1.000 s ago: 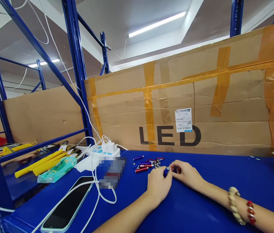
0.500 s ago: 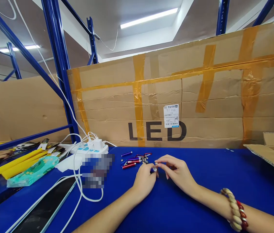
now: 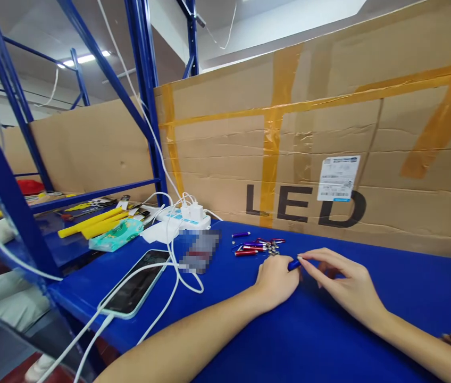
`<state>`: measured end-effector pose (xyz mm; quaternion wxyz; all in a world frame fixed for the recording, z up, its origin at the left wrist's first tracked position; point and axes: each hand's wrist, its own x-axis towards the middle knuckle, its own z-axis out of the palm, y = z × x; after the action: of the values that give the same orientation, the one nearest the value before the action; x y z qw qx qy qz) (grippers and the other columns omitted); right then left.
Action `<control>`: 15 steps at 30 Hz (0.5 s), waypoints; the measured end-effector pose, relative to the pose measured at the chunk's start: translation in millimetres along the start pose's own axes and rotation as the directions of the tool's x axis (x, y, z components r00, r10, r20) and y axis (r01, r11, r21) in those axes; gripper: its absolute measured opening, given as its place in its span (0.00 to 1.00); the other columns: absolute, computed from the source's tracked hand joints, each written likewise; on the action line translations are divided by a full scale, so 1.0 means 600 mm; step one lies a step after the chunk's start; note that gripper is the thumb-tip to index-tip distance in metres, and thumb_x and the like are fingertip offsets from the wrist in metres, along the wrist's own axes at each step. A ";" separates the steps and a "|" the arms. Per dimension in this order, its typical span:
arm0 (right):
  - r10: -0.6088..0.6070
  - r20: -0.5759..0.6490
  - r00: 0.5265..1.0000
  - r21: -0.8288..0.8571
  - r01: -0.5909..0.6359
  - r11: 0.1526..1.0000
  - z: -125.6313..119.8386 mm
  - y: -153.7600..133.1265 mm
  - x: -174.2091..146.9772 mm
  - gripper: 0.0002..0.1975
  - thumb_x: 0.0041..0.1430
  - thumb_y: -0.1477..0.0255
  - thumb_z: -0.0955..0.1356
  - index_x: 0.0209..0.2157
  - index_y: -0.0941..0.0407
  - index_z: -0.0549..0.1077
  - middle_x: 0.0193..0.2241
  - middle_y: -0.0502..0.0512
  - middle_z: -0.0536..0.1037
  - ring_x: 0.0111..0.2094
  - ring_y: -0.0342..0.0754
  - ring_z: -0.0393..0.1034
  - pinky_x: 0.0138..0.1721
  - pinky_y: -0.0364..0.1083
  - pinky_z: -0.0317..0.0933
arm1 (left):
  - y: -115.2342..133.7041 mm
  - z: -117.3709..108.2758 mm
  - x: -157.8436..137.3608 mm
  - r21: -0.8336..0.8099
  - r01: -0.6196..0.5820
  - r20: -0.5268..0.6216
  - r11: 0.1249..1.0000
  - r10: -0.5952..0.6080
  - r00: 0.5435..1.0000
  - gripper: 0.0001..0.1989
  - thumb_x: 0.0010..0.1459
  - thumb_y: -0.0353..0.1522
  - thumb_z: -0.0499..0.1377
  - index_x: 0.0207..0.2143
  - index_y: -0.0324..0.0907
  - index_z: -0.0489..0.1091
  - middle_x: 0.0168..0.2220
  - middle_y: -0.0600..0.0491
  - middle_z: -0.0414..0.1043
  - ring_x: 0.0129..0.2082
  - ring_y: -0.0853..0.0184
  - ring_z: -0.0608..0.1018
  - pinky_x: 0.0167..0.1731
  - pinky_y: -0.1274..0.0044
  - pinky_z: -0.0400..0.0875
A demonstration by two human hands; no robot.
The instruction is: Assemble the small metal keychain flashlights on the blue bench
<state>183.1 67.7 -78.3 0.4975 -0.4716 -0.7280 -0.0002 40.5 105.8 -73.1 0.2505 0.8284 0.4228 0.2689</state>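
A short blue metal tube point(image 3: 294, 263) sticks out of my left hand point(image 3: 277, 282), which is closed around it with the knuckles up. My right hand point(image 3: 341, 282) pinches at the tube's free end with thumb and index finger; whether a smaller part sits between those fingertips is hidden. Just beyond my left hand lies a loose group of similar slim tubes: a red tube point(image 3: 246, 253) in front and a purple tube point(image 3: 241, 234) at the back. Several small silver round pieces, like button cells point(image 3: 273, 249), lie beside them with a red clip point(image 3: 277, 240).
To the left, a phone point(image 3: 140, 282) lies under white cables, near a white power strip point(image 3: 191, 215) with chargers. A blurred-out item point(image 3: 201, 251) lies beside it. Yellow rolls point(image 3: 93, 222) and a teal packet point(image 3: 117, 235) are farther left. A large cardboard sheet point(image 3: 225, 159) stands behind the blue table.
The view has turned left, so everything sits farther right. A silver piece showed between my hands before; now the blue tube shows there. The co-worker's hand at left has left the view.
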 end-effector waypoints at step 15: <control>0.112 -0.014 0.994 -0.045 -0.113 0.993 0.018 -0.018 0.001 0.14 0.50 0.62 0.66 0.31 0.59 0.73 0.34 0.55 0.70 0.19 0.37 0.62 0.18 0.38 0.61 | -0.007 -0.008 0.001 0.052 0.062 0.049 0.997 -0.065 0.997 0.16 0.53 0.35 0.46 0.34 0.41 0.70 0.35 0.47 0.71 0.39 0.58 0.72 0.37 0.71 0.66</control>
<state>168.0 67.1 -78.4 0.4899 -0.5232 -0.6973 0.0086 35.1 109.5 -72.2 0.2486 0.8272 0.4490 0.2288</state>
